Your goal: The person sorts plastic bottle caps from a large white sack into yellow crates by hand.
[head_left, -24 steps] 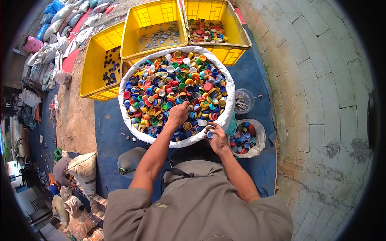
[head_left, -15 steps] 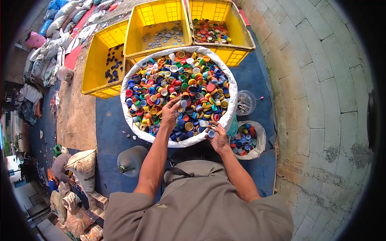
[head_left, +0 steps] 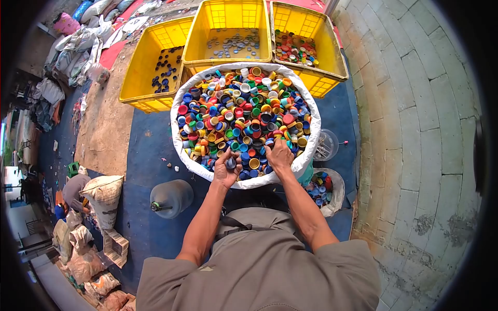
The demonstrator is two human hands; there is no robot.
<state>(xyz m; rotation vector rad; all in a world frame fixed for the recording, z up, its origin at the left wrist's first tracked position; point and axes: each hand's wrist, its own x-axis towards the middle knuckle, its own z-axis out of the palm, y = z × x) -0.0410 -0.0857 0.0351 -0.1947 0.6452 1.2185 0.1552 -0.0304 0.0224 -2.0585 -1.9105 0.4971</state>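
Note:
A large white sack (head_left: 182,155) with a rolled rim is full of mixed bottle caps (head_left: 244,111) in many colours. Over its near edge, my left hand (head_left: 226,173) is palm up with fingers curled round a dark greyish-blue bottle cap (head_left: 230,163). My right hand (head_left: 281,158) is back up at the near right of the heap, its bent fingers together and touching the caps. Whatever its fingertips pinch is hidden.
Behind the sack stand three yellow crates: left (head_left: 136,78) with dark caps, middle (head_left: 233,18) with pale blue, right (head_left: 324,57) with red, orange and green. A smaller sack (head_left: 337,192), a clear tub (head_left: 327,145) and a large plastic bottle (head_left: 174,199) flank me. A person (head_left: 77,192) bends at far left.
My left hand has drawn back from mid-heap to the near edge and turned palm up with a cap. My right hand has moved from the rim onto the heap; its light blue cap no longer shows.

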